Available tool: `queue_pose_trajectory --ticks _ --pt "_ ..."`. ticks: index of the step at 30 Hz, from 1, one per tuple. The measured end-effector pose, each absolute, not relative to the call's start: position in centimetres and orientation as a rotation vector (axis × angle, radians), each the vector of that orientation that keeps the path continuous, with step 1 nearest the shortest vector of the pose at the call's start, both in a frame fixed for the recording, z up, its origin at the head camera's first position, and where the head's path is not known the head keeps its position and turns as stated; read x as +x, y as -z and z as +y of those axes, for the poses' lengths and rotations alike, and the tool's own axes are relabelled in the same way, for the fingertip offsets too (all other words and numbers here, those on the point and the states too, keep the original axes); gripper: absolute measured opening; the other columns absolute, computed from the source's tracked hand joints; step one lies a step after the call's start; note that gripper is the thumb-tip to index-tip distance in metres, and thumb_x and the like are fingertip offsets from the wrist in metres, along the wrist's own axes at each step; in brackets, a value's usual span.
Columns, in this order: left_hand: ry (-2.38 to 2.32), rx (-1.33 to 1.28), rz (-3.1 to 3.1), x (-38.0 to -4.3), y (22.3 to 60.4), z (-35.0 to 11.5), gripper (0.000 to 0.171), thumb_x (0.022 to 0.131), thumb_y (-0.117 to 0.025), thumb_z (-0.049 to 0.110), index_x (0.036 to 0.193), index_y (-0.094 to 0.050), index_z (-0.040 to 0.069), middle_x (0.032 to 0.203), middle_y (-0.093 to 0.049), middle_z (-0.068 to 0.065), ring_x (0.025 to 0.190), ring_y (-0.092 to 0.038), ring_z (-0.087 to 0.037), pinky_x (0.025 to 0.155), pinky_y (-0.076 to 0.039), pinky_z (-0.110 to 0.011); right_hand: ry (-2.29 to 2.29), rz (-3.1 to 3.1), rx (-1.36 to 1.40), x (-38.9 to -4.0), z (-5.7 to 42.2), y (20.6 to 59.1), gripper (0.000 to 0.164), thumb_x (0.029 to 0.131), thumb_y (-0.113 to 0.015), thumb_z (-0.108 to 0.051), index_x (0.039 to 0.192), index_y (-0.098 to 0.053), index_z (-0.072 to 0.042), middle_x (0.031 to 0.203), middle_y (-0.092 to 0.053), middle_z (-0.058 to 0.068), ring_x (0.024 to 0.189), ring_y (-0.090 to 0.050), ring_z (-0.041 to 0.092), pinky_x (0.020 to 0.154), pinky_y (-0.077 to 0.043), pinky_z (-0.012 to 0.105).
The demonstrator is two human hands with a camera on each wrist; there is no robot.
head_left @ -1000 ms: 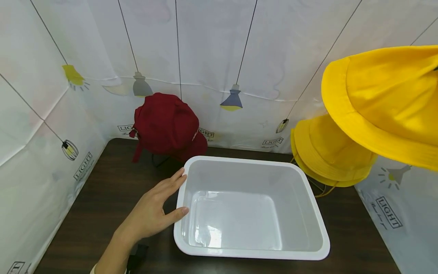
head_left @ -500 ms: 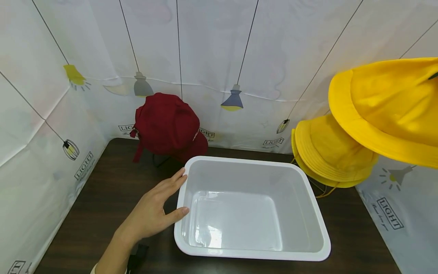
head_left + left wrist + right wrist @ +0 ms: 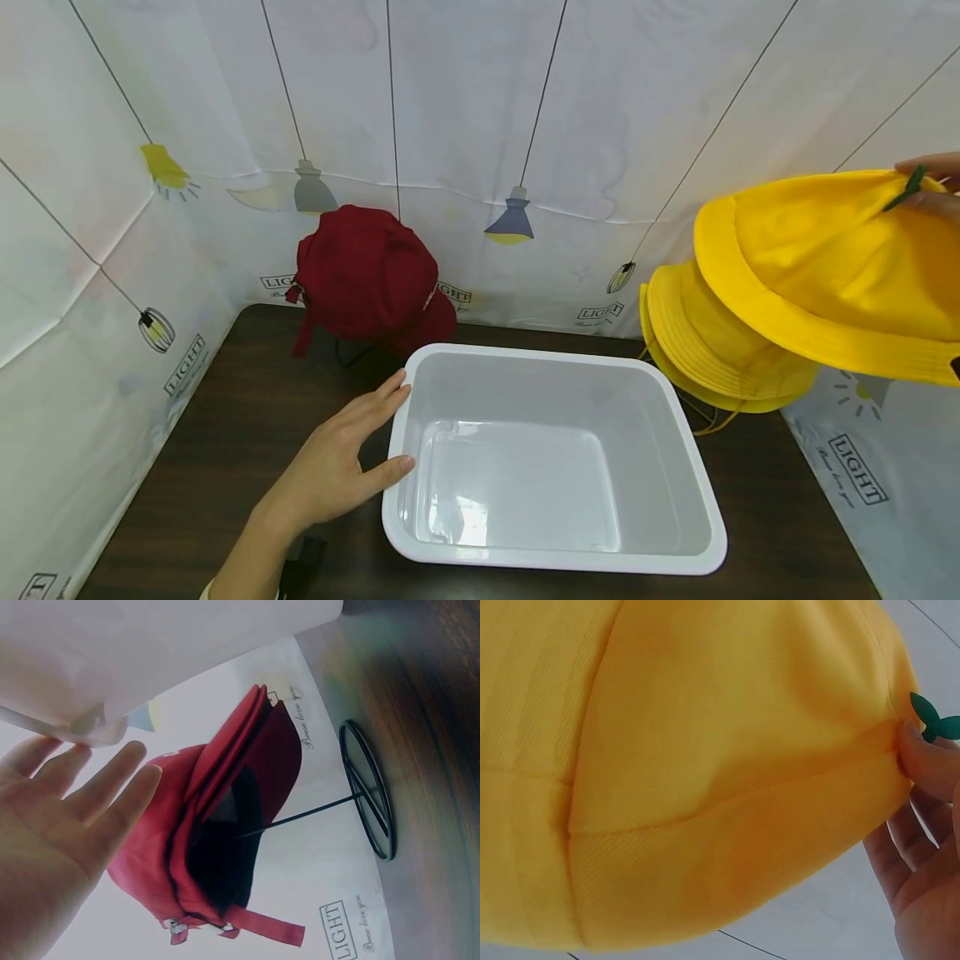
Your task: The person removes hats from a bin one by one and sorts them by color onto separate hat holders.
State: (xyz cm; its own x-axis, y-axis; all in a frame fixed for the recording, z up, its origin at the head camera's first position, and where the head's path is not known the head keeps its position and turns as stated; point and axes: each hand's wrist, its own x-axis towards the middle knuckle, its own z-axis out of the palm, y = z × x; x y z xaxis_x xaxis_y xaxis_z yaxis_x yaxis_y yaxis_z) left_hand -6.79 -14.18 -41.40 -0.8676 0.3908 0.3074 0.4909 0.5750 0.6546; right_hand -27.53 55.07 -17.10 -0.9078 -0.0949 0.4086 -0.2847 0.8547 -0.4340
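My left hand (image 3: 322,475) rests with extended fingers against the left rim of a white plastic tub (image 3: 555,560). At the upper right, my right hand (image 3: 937,190) pinches a yellow bucket hat (image 3: 832,267) by the top of its crown. Beside the thumb in the right wrist view, a green leaf sprout (image 3: 928,720) sticks out of the crown. The held hat overlaps more yellow bucket hats (image 3: 697,325) stacked on a wire stand. Behind the tub stands a red baseball cap (image 3: 363,275), which the left wrist view shows from below near the left fingertips.
A thin black wire stand (image 3: 367,791) with a round base carries the red cap. The dark wooden table (image 3: 195,492) is bordered at the back and sides by a white printed sheet (image 3: 450,100). The tub takes up the table's front middle.
The held yellow hat has come down and slightly left, over the stacked hats, and my right hand has entered the head view. The left hand and tub stay put.
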Motion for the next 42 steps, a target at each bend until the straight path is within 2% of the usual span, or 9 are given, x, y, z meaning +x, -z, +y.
queue_pose_trajectory --ticks 9,16,20,23,28,31,33,38,42 --pt "1.176 -0.759 -2.666 -6.8 41.5 -14.2 0.078 0.094 -0.077 0.038 0.161 -0.044 0.017 0.170 -0.031 0.006 0.149 -0.043 -0.027 0.110 -0.043 -0.066 -0.502 -2.574 0.154 -23.9 48.5 17.3 0.055 0.104 -0.063 -0.008 0.133 -0.058 -0.055 0.086 -0.036 -0.054 0.076 -0.037 -0.030 0.051 -0.033 0.000" --pt "1.181 -0.749 -2.671 -6.8 41.6 -14.3 0.077 0.094 -0.077 0.038 0.161 -0.045 0.017 0.170 -0.030 0.007 0.149 -0.043 -0.028 0.109 -0.044 -0.066 -0.472 -2.638 0.154 -23.4 46.5 17.9 0.034 0.100 -0.060 0.012 0.134 -0.060 0.015 0.088 -0.033 -0.049 0.076 -0.034 -0.029 0.060 -0.031 -0.005" --pt "1.178 -0.753 -2.667 -6.8 41.6 -14.2 0.077 0.094 -0.076 0.038 0.160 -0.045 0.016 0.170 -0.031 0.006 0.149 -0.043 -0.028 0.109 -0.044 -0.066 -0.442 -2.715 0.088 -23.1 45.9 18.5 0.034 0.101 -0.057 0.013 0.135 -0.059 0.015 0.108 -0.071 0.002 0.072 -0.031 -0.026 0.056 -0.031 -0.004" --pt "1.175 -0.758 -2.663 -6.8 41.6 -14.2 0.077 0.094 -0.076 0.039 0.160 -0.045 0.016 0.170 -0.031 0.006 0.149 -0.043 -0.027 0.109 -0.044 -0.066 -0.417 -2.765 0.084 -22.8 45.6 18.9 0.033 0.103 -0.054 0.011 0.135 -0.058 0.015 0.126 -0.054 0.044 0.067 -0.029 -0.025 0.051 -0.032 0.000" --pt "1.171 -0.761 -2.661 -6.9 41.7 -14.3 0.077 0.094 -0.076 0.039 0.161 -0.044 0.017 0.170 -0.031 0.006 0.149 -0.043 -0.027 0.109 -0.044 -0.066 -0.394 -2.842 0.046 -22.5 45.4 19.6 0.034 0.106 -0.054 0.001 0.139 -0.058 0.012 0.126 -0.053 0.044 0.059 -0.053 0.002 0.046 -0.040 0.014" --pt "1.176 -0.761 -2.670 -6.8 41.6 -14.3 0.077 0.094 -0.076 0.040 0.161 -0.044 0.017 0.170 -0.030 0.007 0.149 -0.042 -0.026 0.110 -0.043 -0.066 -0.381 -2.887 -0.023 -22.2 45.1 20.0 0.037 0.109 -0.052 -0.004 0.142 -0.055 0.011 0.131 -0.050 0.044 0.085 -0.062 0.043 0.060 -0.056 0.031" --pt "1.181 -0.761 -2.675 -6.8 41.6 -14.2 0.078 0.094 -0.076 0.040 0.161 -0.044 0.017 0.171 -0.030 0.007 0.150 -0.041 -0.026 0.111 -0.042 -0.066 -0.387 -2.902 -0.030 -22.1 45.1 20.3 0.037 0.109 -0.052 -0.004 0.143 -0.054 0.011 0.133 -0.048 0.045 0.103 -0.052 0.059 0.063 -0.053 0.024" --pt "1.183 -0.764 -2.676 -6.8 41.5 -14.3 0.077 0.095 -0.075 0.041 0.161 -0.044 0.017 0.171 -0.030 0.007 0.150 -0.041 -0.026 0.110 -0.043 -0.066 -0.422 -2.884 0.062 -22.2 45.4 21.3 0.033 0.107 -0.054 0.000 0.136 -0.058 0.013 0.131 -0.052 0.044 0.113 -0.048 0.061 0.055 -0.026 0.000" --pt "1.175 -0.767 -2.674 -6.8 41.6 -14.3 0.076 0.095 -0.075 0.041 0.161 -0.044 0.016 0.171 -0.030 0.006 0.150 -0.041 -0.026 0.110 -0.043 -0.066 -0.455 -2.858 0.115 -22.1 45.5 22.0 0.032 0.106 -0.055 0.002 0.135 -0.059 0.014 0.129 -0.054 0.044 0.112 -0.049 0.060 0.057 -0.027 -0.004"
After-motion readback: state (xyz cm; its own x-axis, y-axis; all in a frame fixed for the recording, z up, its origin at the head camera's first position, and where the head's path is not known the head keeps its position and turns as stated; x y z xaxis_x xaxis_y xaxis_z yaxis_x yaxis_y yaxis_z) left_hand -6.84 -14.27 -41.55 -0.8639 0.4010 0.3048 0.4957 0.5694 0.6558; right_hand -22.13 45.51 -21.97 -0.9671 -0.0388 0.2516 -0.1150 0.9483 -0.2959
